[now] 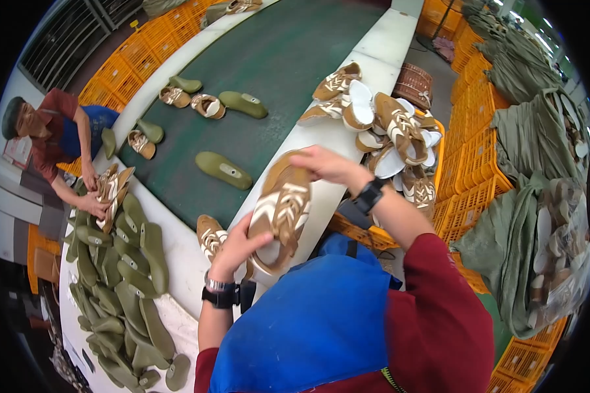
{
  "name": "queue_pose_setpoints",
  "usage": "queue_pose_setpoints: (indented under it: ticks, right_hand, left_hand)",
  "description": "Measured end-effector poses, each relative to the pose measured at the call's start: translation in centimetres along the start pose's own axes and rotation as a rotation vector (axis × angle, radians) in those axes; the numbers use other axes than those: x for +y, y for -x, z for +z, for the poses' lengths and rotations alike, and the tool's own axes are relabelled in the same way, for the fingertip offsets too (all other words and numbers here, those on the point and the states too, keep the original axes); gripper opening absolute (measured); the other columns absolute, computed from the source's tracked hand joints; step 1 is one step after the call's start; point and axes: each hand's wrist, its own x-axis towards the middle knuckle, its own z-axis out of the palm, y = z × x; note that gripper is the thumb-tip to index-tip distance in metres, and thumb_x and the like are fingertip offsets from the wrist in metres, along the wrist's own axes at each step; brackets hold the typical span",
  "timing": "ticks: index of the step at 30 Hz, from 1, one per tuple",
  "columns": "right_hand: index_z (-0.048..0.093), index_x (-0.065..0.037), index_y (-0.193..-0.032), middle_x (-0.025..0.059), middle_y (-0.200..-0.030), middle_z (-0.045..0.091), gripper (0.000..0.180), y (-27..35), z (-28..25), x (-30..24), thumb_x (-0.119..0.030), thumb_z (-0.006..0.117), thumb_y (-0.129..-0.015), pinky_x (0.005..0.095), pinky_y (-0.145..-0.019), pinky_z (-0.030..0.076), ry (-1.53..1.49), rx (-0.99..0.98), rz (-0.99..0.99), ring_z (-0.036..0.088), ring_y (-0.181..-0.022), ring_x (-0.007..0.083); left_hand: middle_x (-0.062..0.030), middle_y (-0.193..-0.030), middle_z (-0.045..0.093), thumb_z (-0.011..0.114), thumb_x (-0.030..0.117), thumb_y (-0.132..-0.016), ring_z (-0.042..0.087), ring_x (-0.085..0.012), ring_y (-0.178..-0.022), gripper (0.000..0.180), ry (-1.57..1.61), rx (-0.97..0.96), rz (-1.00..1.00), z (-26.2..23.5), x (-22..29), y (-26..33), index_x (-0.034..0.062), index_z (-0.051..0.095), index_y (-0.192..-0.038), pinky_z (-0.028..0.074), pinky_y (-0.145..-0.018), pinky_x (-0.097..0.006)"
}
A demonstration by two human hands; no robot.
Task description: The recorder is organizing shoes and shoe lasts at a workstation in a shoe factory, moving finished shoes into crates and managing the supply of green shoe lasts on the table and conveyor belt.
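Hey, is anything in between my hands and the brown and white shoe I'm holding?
Nothing visible: your left hand grips the shoe near its opening, and your right hand holds its toe end.

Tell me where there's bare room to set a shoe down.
Free: the far stretch of the green belt, beyond the olive forms and left of the white ledge; also that ledge beyond the shoe pile. Crowded: that pile, and the left-hand table, heaped with more forms.
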Motion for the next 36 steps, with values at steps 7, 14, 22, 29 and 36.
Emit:
queue_pose_setpoints:
  ticks: [7, 14, 22, 29, 36]
  right_hand:
    - [0.048, -0.016, -0.122, 0.0158, -0.123, 0.044, 0.067, 1.0, -7.5, -0.6, -0.031, 0.076, -0.063, 0.0422, -0.094, 0.031, 1.588, 1.071, -0.301, 0.038, -0.116, 0.0334]
    - [0.035, -0.019, -0.132, 0.0199, -0.135, 0.029, 0.074, 0.3, -12.5, 3.7, -0.033, 0.071, -0.069, 0.0466, -0.090, 0.040, 1.201, 1.138, 0.193, 0.043, -0.113, 0.0424]
    - [0.032, -0.008, -0.133, 0.0173, -0.125, 0.045, 0.054, 5.6, -8.9, 3.5, -0.034, 0.050, -0.089, 0.0377, -0.087, 0.047, -0.684, 0.496, -0.476, 0.051, -0.109, 0.0351]
    - [0.033, -0.009, -0.133, 0.0147, -0.128, 0.044, 0.056, 4.4, -3.3, 10.0, -0.046, 0.038, -0.092, 0.0383, -0.088, 0.047, -1.135, -0.019, -0.068, 0.050, -0.109, 0.0344]
    - [0.038, -0.010, -0.128, 0.0119, -0.112, 0.053, 0.043, 3.2, -0.9, 13.0, -0.028, 0.048, -0.091, 0.0298, -0.071, 0.051, -0.241, 0.188, 0.488, 0.060, -0.087, 0.0209]
  left_hand:
    - [-0.0111, -0.111, 0.057, 0.062, 0.014, -0.082, 0.054, -0.0187, -0.101, 0.043, 0.510, 0.540, 0.144, -3.8, -7.6, 6.7, -0.0033, 0.047, -0.117, 0.043, -0.088, -0.030]
    - [-0.0101, -0.102, 0.059, 0.061, 0.008, -0.078, 0.055, -0.0163, -0.090, 0.035, 0.136, 0.697, -0.223, -5.9, -14.4, 8.6, -0.0033, 0.050, -0.109, 0.045, -0.079, -0.029]
    - [-0.0092, -0.102, 0.056, 0.057, 0.009, -0.079, 0.056, -0.0202, -0.095, 0.037, 0.522, 0.736, -0.200, -6.0, -15.7, 9.8, 0.0015, 0.047, -0.113, 0.047, -0.081, -0.031]
    - [-0.0086, -0.100, 0.060, 0.059, 0.011, -0.080, 0.060, -0.0173, -0.085, 0.040, 0.505, 0.554, -0.340, -5.7, -13.9, 7.7, -0.0022, 0.049, -0.116, 0.049, -0.074, -0.029]
    - [-0.0106, -0.097, 0.063, 0.063, 0.001, -0.074, 0.062, -0.0194, -0.083, 0.031, 0.616, 0.714, -0.369, -6.3, -17.1, 7.7, -0.0053, 0.057, -0.105, 0.049, -0.074, -0.030]
